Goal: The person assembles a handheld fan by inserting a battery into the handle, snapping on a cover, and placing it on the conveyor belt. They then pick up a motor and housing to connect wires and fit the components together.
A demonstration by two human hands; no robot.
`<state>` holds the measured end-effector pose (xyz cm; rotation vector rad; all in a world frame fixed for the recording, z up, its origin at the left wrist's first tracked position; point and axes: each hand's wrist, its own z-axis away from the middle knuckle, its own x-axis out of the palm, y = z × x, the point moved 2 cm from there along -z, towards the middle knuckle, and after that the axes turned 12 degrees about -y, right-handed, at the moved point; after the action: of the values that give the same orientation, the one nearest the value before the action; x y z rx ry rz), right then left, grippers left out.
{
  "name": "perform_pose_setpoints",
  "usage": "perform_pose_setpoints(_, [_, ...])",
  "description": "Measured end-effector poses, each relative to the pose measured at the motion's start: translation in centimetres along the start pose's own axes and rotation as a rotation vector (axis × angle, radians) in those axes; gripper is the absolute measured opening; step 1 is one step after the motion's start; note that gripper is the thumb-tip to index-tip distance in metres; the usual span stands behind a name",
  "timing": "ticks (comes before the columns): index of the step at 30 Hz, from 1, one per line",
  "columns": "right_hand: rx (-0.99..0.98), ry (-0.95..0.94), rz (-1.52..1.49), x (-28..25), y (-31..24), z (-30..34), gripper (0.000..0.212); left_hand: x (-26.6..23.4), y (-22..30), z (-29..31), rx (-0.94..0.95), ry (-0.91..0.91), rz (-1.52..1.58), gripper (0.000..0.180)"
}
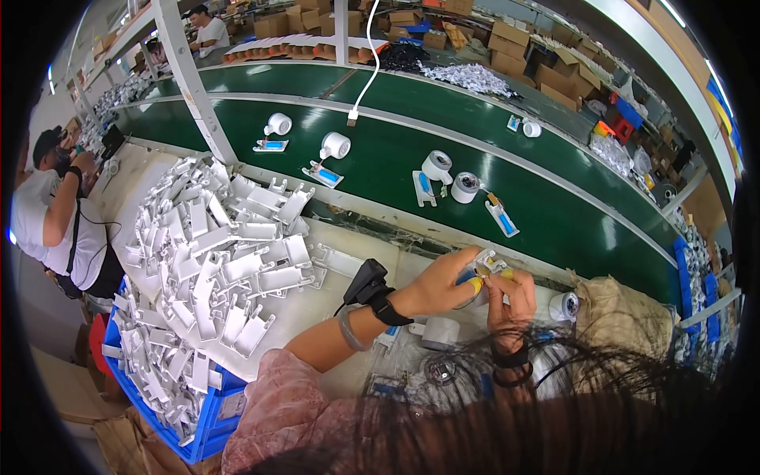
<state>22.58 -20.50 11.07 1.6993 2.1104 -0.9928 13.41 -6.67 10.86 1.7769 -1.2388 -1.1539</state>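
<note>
Over the near edge of the conveyor, my left hand (447, 283) is closed around a small white plastic housing (492, 260), with a bit of blue showing beside its fingers. My right hand (511, 305) pinches at the same housing from the right, and its thumb and fingertips meet the part. Yellow covers some of the fingertips. What exactly lies between the right fingers is too small to make out. Below the hands, a white round-headed unit (439, 332) rests on the worktop among clear plastic, partly hidden by dark hair. Another round white unit (564, 306) is right of my right hand.
A big pile of white plastic housings (229, 253) covers the worktop at left, and a blue crate (207, 423) holds more. Several white units with blue batteries, one a round head (336, 145), sit on the green conveyor (380, 154). A white cable (370, 55) hangs over it. A brown sack (625, 317) stands right.
</note>
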Motion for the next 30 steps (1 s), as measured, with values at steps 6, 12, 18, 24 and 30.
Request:
perform_pose_setpoints(6, [-0.045, -0.002, 0.041, 0.2, 0.0, -0.4, 0.021, -0.4, 0.2, 0.3, -0.201, -0.056, 0.115, 0.042])
perform_pose_setpoints(12, [-0.032, -0.013, 0.026, 0.1, -0.1, -0.4, 0.021, -0.6, -0.1, 0.6, -0.073, -0.072, 0.169, 0.042])
perform_pose_setpoints(18, [-0.010, -0.013, 0.009, 0.3, -0.1, -0.5, 0.019, 0.0, -1.1, 0.4, -0.063, -0.020, 0.049, 0.036])
perform_pose_setpoints(24, [0.006, -0.016, 0.011, -0.1, -0.1, -0.4, 0.019, 0.5, -1.2, 0.1, -0.059, -0.013, 0.051, 0.034])
perform_pose_setpoints(30, [-0.008, -0.012, 0.017, 0.5, -0.1, -0.4, 0.018, 0.5, -1.1, 0.3, -0.032, 0.087, -0.014, 0.030])
